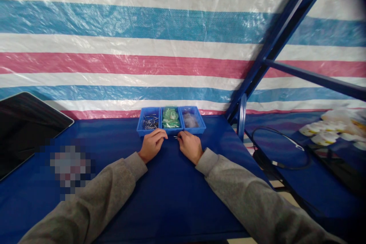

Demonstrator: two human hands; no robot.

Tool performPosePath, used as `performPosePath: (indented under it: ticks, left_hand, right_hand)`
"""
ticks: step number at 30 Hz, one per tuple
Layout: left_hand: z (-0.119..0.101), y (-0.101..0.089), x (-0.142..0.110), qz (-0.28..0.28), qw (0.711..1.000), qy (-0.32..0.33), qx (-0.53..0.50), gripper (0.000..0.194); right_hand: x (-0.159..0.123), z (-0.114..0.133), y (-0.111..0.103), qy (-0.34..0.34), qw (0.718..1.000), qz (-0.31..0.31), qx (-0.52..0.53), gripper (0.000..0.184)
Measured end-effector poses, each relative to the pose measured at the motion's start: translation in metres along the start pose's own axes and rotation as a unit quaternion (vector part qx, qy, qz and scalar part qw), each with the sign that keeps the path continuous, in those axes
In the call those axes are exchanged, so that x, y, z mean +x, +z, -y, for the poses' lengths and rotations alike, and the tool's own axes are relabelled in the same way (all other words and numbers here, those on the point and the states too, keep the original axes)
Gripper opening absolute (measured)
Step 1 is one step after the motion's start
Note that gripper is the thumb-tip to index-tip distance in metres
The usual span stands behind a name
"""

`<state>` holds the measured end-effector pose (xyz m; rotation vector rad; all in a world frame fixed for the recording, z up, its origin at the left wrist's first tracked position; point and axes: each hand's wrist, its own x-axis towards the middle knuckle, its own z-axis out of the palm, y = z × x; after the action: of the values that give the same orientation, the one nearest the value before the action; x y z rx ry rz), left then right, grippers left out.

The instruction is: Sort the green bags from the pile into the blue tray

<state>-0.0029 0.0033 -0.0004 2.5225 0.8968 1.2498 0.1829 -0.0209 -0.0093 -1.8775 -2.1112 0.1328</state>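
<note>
Both hands rest on a deep blue table cover [171,198], just in front of a row of three small blue plastic trays. The left hand [152,144], coming out of a grey knitted sleeve [94,198], lies knuckles up with its fingers curled loosely together, the fingertips close to the front edge of the trays. Whether anything sits under those fingers cannot be told.

The right hand [190,145], in a matching grey sleeve [251,194], is also curled, with thumb and forefinger drawn together at the tip. A thin, pale metal pin [175,137] shows just at those fingertips, lying across the gap between the two hands; it looks pinched there, though it is too small to be sure of the grip.

The left blue tray [148,122] holds a heap of dark metal pins. The middle blue tray [171,119] holds small green packets, and the right blue tray [192,119] holds something pale and cloudy that cannot be made out. The three trays touch side by side, set against the foot of a striped plastic tarpaulin [143,45] in pink, white and blue.

Far to the left lies a dark flat tablet screen [25,126]. To the right stands a dark blue metal frame [274,42], with a black cable [274,148] looped beyond it and a cluster of white round objects [331,131] further off.
</note>
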Motion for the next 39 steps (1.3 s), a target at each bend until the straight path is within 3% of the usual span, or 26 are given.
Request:
performPosePath:
  ticks: [16,25,39]
  left_hand:
    - [0.0029,0.0062,0.0016,0.024,0.998,-0.017,0.056,0.02]
    - [0.005,0.0087,0.0011,0.082,0.992,-0.029,0.09,0.019]
    - [0.0041,0.0081,0.003,0.092,0.989,-0.029,0.109,0.018]
  right_hand:
    - [0.0004,-0.0018,0.0031,-0.096,0.995,-0.015,-0.025,0.025]
    - [0.0012,-0.0021,0.0044,-0.094,0.995,-0.023,-0.017,0.024]
    - [0.0021,-0.001,0.0025,-0.091,0.996,0.006,-0.016,0.022]
